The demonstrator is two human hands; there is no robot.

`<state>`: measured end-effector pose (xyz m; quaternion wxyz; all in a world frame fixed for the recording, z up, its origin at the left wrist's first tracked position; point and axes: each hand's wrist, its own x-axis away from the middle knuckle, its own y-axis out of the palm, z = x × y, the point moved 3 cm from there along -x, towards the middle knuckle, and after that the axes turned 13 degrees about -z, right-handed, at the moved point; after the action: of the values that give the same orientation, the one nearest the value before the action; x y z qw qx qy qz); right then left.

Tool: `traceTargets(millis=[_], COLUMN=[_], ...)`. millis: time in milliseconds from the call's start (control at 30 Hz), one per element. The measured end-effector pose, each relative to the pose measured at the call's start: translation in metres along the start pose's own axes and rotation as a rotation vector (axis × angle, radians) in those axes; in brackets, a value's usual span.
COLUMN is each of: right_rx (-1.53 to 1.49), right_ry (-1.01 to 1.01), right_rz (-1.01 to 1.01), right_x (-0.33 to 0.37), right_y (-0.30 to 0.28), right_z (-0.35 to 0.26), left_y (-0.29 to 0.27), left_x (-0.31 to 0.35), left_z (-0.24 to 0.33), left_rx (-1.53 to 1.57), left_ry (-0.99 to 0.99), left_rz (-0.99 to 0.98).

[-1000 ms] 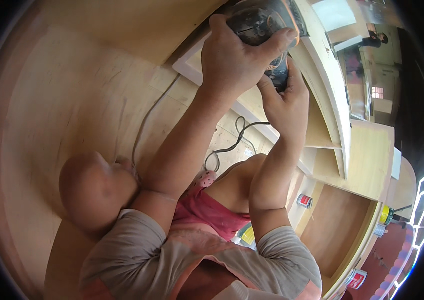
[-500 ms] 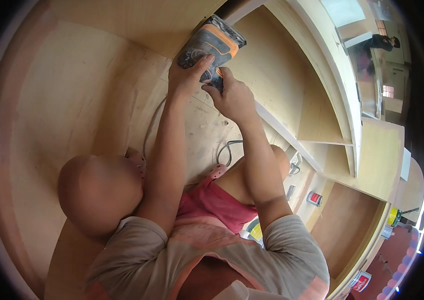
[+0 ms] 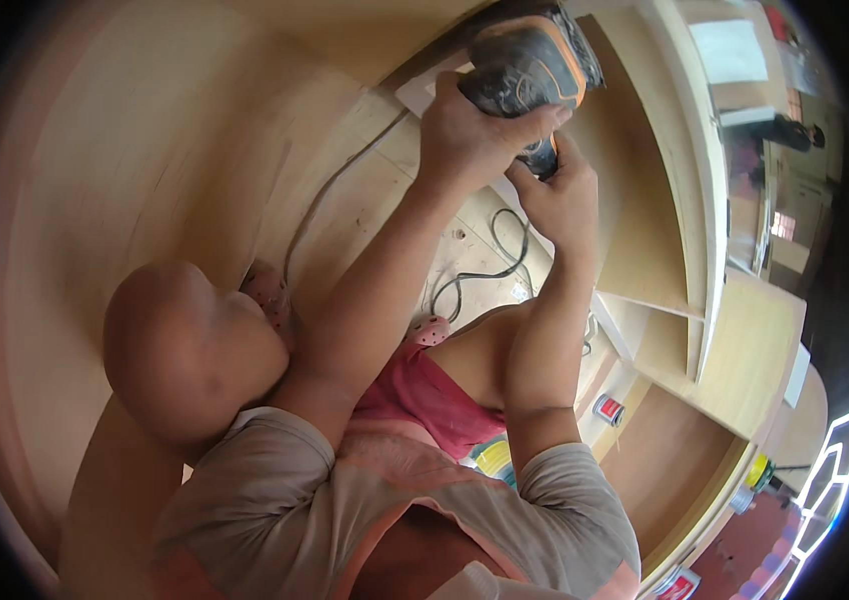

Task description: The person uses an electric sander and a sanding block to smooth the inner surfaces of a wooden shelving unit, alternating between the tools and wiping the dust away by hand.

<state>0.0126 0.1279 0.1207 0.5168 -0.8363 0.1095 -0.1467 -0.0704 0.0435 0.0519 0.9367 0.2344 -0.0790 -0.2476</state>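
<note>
Both my hands hold a dusty black and orange power sander [image 3: 523,62] at the top of the view, by the edge of the wooden cabinet [image 3: 645,200]. My left hand [image 3: 475,140] wraps the sander's body, its thumb lying across the casing. Round the narrow rear grip close the fingers of my right hand [image 3: 565,195]. The dark sanding pad faces up and right; whether it touches the wood cannot be told. A grey power cord [image 3: 340,172] runs along the floor panel to the left of my arms.
A black cable loop [image 3: 480,277] lies on the boards between my forearms. Pale wooden panels [image 3: 145,170] rise at my left. A small red and white can [image 3: 609,409] stands by an open compartment [image 3: 685,455] at the right. Another person [image 3: 793,132] is far off at upper right.
Both hands have carried the sander up and to the right along the cabinet edge. More of the black cable loop shows between my arms, and the view has shifted slightly.
</note>
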Motion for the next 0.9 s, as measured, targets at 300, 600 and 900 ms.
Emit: traceTargets(millis=[300,600,900], right_rx=[0.091,0.184,0.235], right_ry=[0.153,0.163,0.261], right_rz=[-0.245,-0.331,-0.544], right_x=[-0.009,-0.016,-0.022], right_y=[0.071,0.122,0.150], right_z=[0.015,0.016,0.029], left_y=[-0.056,-0.093,-0.108], left_x=[0.007,0.011,0.018], left_z=[-0.051,-0.094,-0.123], left_rx=[0.088,0.304,0.406], left_ry=[-0.204,-0.436,-0.569], left_rz=[-0.011,-0.073,0.030])
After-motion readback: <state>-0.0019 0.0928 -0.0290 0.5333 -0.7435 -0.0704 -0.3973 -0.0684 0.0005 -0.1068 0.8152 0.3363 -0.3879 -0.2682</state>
